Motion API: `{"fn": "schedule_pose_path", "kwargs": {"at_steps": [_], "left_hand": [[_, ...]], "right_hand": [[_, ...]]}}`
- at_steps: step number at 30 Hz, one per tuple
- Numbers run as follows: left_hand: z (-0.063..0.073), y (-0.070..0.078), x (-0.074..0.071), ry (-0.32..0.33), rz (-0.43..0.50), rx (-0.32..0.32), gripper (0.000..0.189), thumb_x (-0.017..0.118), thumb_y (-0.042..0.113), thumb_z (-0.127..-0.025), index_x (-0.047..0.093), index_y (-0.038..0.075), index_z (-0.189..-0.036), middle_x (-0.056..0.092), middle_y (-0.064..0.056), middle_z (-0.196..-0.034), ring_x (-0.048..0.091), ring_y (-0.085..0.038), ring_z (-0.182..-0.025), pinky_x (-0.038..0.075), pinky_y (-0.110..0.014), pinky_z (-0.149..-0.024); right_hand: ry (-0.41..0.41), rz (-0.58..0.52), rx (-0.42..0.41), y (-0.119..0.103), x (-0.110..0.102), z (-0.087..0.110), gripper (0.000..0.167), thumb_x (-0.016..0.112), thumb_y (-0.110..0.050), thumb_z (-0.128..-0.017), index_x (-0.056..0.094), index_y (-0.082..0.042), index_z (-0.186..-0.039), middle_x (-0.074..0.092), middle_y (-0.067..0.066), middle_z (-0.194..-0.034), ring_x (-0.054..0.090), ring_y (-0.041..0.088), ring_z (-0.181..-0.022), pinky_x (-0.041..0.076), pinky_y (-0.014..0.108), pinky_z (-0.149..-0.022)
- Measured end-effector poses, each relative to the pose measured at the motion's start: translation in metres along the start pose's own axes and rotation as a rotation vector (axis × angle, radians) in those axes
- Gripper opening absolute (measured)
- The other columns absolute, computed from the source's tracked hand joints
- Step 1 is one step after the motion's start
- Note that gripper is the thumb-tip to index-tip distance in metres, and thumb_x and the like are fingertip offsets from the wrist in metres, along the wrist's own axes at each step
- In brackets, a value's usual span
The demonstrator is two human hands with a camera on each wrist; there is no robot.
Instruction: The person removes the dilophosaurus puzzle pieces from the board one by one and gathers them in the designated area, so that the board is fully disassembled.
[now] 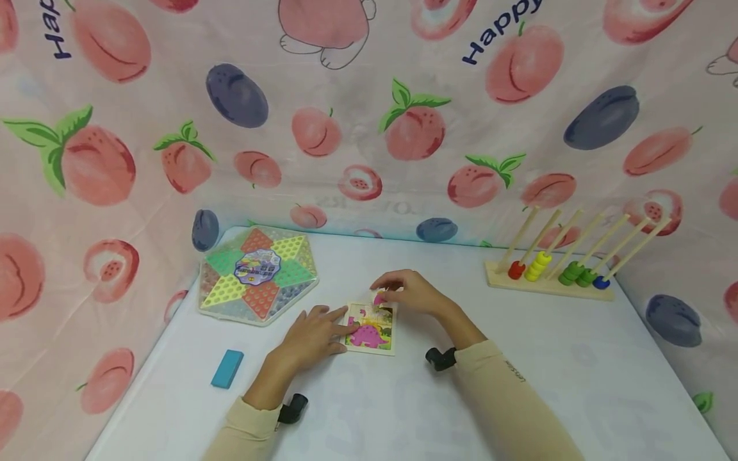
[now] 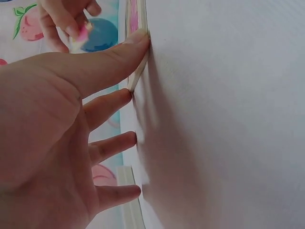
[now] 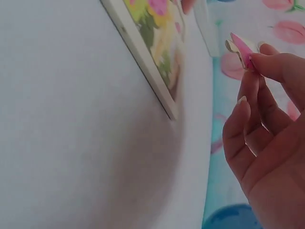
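A small square jigsaw puzzle (image 1: 369, 340) with a pink dinosaur picture in a pale wooden frame lies on the white table. My left hand (image 1: 314, 336) is at its left side, fingers spread and fairly straight; in the left wrist view the thumb (image 2: 136, 40) touches the frame's edge. My right hand (image 1: 412, 291) is over the puzzle's far right part. Between its thumb and fingers it pinches a pink and pale puzzle piece (image 3: 243, 50), held above the board. The fingertips cover part of that piece.
A star-patterned Chinese checkers board (image 1: 262, 301) lies at the back left. Near the left edge is a blue block (image 1: 227, 369). At the back right stands a wooden counting rack (image 1: 550, 288) with upright pegs and coloured beads. A fruit-print cloth (image 1: 357, 147) hangs behind.
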State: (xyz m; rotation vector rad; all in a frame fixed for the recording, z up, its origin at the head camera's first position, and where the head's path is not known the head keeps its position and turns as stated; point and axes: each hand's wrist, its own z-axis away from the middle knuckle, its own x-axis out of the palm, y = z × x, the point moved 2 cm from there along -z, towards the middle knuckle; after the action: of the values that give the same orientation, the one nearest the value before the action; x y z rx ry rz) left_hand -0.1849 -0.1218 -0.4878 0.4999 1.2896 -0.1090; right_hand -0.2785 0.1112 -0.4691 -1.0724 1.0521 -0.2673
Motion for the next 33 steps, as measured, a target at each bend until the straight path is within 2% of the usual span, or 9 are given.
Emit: {"fn": "schedule_pose_path", "kwargs": {"at_steps": [5,8,15,19,26,33], "left_hand": [[-0.001,0.001,-0.003,0.019,0.008,0.056,0.048,0.076,0.035,-0.091,0.065,0.035,-0.137,0.047,-0.005,-0.160,0.042,-0.038,-0.146,0.031,-0.072,-0.117],[-0.002,0.001,-0.005,0.031,0.028,0.080,0.047,0.077,0.032,-0.090,0.066,0.032,-0.136,0.048,-0.008,-0.158,0.043,-0.036,-0.146,0.029,-0.071,-0.119],[-0.005,-0.001,-0.006,0.036,0.105,0.078,0.055,0.081,0.028,-0.087,0.064,0.026,-0.139,0.048,-0.009,-0.158,0.040,-0.035,-0.148,0.027,-0.069,-0.121],[-0.005,-0.004,-0.004,0.028,0.096,0.076,0.060,0.080,0.030,-0.087,0.060,0.026,-0.144,0.043,-0.006,-0.162,0.038,-0.034,-0.151,0.028,-0.069,-0.121],[-0.005,-0.007,-0.002,-0.006,0.102,0.062,0.056,0.077,0.033,-0.090,0.060,0.027,-0.143,0.041,-0.002,-0.165,0.033,-0.033,-0.155,0.024,-0.071,-0.122],[-0.006,-0.005,-0.002,0.002,0.105,0.036,0.056,0.079,0.033,-0.087,0.063,0.029,-0.141,0.043,-0.001,-0.164,0.035,-0.033,-0.153,0.026,-0.070,-0.121]], "right_hand": [[0.077,-0.026,0.031,0.002,-0.019,0.015,0.023,0.060,-0.012,-0.099,0.076,-0.006,-0.115,0.075,0.010,-0.113,0.059,0.021,-0.094,0.053,0.026,-0.075],[0.107,-0.035,0.056,0.004,-0.026,0.024,0.021,0.061,-0.014,-0.099,0.076,-0.007,-0.113,0.075,0.011,-0.111,0.061,0.023,-0.094,0.054,0.028,-0.074],[0.088,-0.085,0.083,0.022,-0.031,0.038,0.023,0.072,-0.016,-0.094,0.072,-0.002,-0.112,0.072,0.016,-0.109,0.069,0.029,-0.090,0.059,0.033,-0.077],[0.070,-0.113,0.101,0.033,-0.034,0.044,0.024,0.070,-0.010,-0.094,0.069,0.001,-0.116,0.069,0.020,-0.112,0.071,0.033,-0.089,0.061,0.033,-0.076],[0.107,-0.060,0.195,0.051,-0.038,0.053,0.027,0.070,-0.014,-0.095,0.069,-0.003,-0.120,0.063,0.019,-0.121,0.067,0.021,-0.081,0.059,0.024,-0.074],[0.135,0.045,0.266,0.062,-0.036,0.060,0.023,0.068,-0.014,-0.096,0.071,-0.008,-0.117,0.067,0.014,-0.115,0.060,0.018,-0.084,0.054,0.025,-0.071]]}}
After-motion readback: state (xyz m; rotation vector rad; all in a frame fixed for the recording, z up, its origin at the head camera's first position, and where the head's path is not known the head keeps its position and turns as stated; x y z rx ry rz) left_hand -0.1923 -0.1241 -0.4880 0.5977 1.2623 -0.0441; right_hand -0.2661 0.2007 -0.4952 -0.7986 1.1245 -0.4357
